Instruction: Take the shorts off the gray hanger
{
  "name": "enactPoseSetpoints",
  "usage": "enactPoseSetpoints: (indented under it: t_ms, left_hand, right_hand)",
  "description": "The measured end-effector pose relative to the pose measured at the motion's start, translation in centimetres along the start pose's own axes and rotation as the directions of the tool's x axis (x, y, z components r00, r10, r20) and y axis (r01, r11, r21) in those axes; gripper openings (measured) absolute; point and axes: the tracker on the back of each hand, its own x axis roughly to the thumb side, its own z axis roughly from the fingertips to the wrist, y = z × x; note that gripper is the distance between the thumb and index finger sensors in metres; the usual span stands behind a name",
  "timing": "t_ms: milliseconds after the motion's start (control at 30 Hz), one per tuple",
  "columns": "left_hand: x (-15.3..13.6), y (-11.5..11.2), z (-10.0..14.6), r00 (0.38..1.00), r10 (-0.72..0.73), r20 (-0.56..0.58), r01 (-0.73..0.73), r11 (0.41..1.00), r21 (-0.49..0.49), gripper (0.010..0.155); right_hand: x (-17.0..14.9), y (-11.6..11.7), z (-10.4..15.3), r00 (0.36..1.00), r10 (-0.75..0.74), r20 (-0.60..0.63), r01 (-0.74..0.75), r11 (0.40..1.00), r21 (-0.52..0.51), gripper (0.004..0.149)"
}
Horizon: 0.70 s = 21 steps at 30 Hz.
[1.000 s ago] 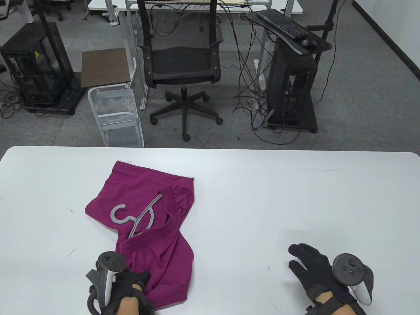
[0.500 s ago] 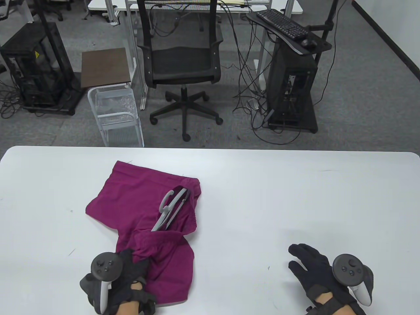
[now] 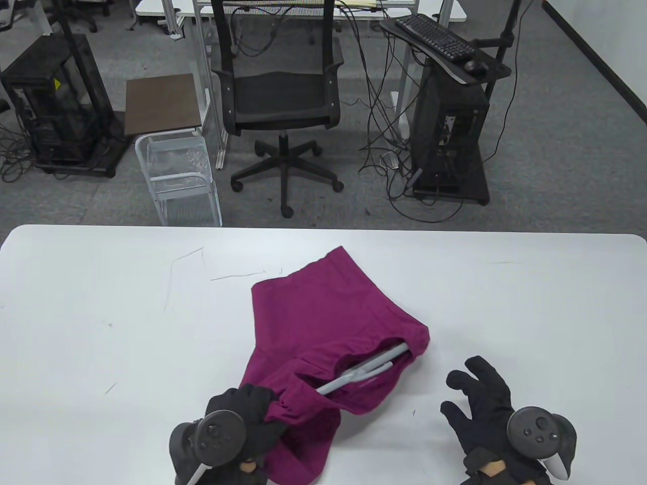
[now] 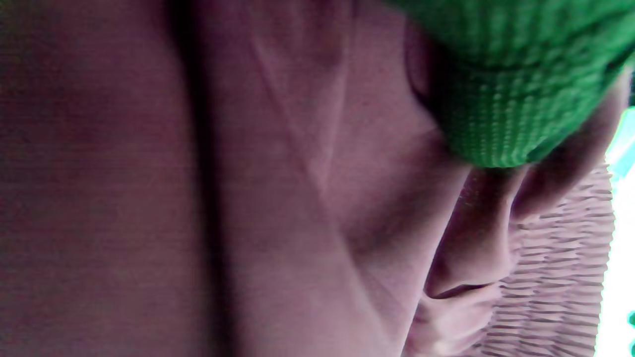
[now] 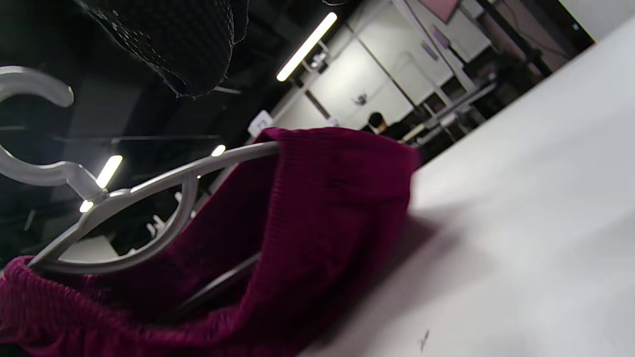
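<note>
The magenta shorts hang lifted and stretched across the middle of the white table. The gray hanger sits inside the waistband, its bar running from my left hand toward the right. My left hand grips the bunched waistband fabric near the table's front edge. The left wrist view is filled by the shorts' cloth. My right hand is open, fingers spread, empty, just right of the shorts. The right wrist view shows the hanger with its hook at the left and the shorts draped over one arm.
Behind the table stand an office chair, a small wire rack with a brown top and a black cart with a keyboard. Thin scratch marks show on the table's left part.
My left hand has pulled the shorts and hanger up and to the right, off the left part of the table. My right hand has shifted slightly forward, still open.
</note>
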Motion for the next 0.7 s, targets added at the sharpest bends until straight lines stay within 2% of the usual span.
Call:
enactPoseSetpoints:
  t_ms: [100, 233, 300, 367, 433, 533, 600, 700]
  left_hand:
    - [1.9, -0.3, 0.1, 0.993, -0.045, 0.108, 0.045, 0.999, 0.007, 0.034]
    - [2.6, -0.1, 0.2, 0.987, -0.021, 0.162, 0.021, 1.0, -0.001, 0.033]
    - [2.5, 0.3, 0.3, 0.984, 0.014, 0.178, -0.012, 1.0, -0.01, 0.034]
    - [2.3, 0.9, 0.3, 0.979, 0.049, 0.199, -0.053, 0.998, 0.016, 0.033]
    - [2.0, 1.7, 0.4, 0.981, 0.035, 0.191, -0.049, 0.996, 0.07, 0.034]
    - [0.7, 2.8, 0.5, 0.975, 0.124, 0.183, -0.146, 0.983, 0.11, 0.035]
    - [0.3, 3.2, 0.6, 0.969, 0.175, 0.176, -0.198, 0.972, 0.123, 0.035]
    - [-0.5, 3.5, 0.5, 0.966, 0.212, 0.147, -0.23, 0.966, 0.118, 0.035]
  right_hand:
    - [1.1, 0.6, 0.0, 0.995, 0.089, 0.052, -0.091, 0.995, 0.044, 0.06]
    - [1.8, 1.5, -0.1, 0.976, 0.209, 0.064, -0.213, 0.974, 0.075, 0.062]
    - [1.9, 1.8, -0.2, 0.967, 0.247, 0.059, -0.252, 0.963, 0.095, 0.055]
    - [1.7, 2.1, -0.4, 0.961, 0.275, 0.036, -0.277, 0.956, 0.099, 0.044]
    - [1.5, 1.9, -0.5, 0.958, 0.286, -0.005, -0.284, 0.955, 0.087, 0.039]
    - [1.0, 0.7, -0.7, 0.959, 0.278, -0.054, -0.274, 0.959, 0.075, 0.047]
    - [0.9, 0.0, -1.0, 0.973, 0.226, -0.044, -0.224, 0.973, 0.053, 0.054]
    - [0.4, -0.2, -1.3, 0.973, 0.228, -0.046, -0.225, 0.972, 0.06, 0.059]
